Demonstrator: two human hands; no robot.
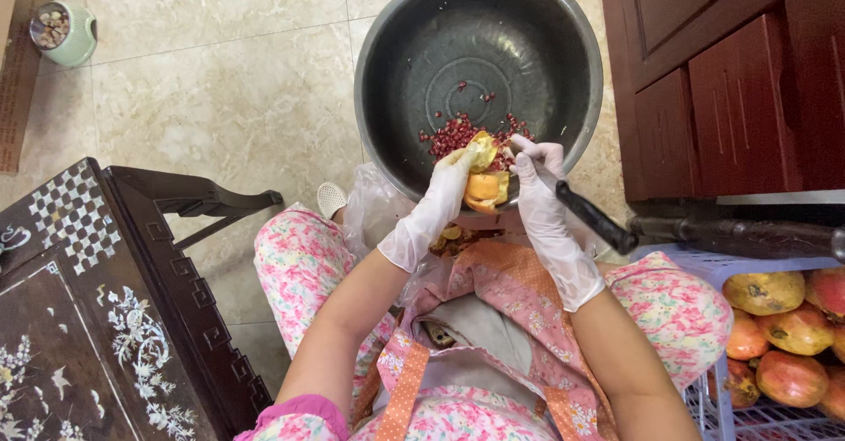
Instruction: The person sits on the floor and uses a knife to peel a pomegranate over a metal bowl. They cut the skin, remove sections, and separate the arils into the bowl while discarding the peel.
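From the head camera, the left hand, gloved in white, curls its fingers around a yellow-skinned pomegranate piece, held over the near rim of the metal basin. The right hand, also gloved, presses its fingertips against the same piece from the other side while gripping a black knife handle. Just beyond the fingers, red seeds lie in the basin. Well right of them sit whole pomegranates in a crate.
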